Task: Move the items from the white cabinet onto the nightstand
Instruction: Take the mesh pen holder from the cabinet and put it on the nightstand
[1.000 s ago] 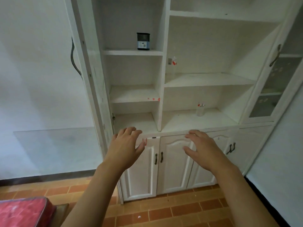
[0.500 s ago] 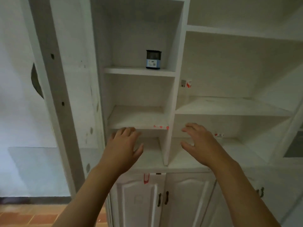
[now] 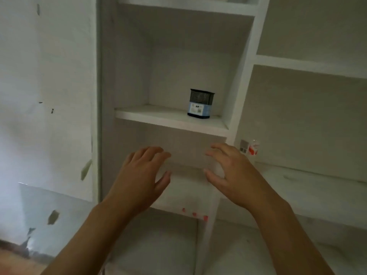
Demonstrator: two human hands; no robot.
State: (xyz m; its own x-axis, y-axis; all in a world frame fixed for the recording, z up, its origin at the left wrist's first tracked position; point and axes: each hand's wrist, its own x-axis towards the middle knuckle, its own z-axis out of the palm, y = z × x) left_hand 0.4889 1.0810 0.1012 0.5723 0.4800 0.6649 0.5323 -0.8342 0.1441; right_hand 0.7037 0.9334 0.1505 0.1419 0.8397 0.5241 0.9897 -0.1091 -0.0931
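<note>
Head view: a black mesh holder (image 3: 201, 103) with a pale blue label stands upright on a shelf of the white cabinet (image 3: 244, 62), just right of centre frame. Below it both hands are raised — the left hand (image 3: 142, 179) and right hand (image 3: 232, 172) empty, fingers loosely spread, touching nothing.

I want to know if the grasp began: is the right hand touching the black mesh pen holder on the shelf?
Apart. In the head view the right hand hangs below the shelf, and the black mesh pen holder stands above it with bare white cabinet between them.
</note>
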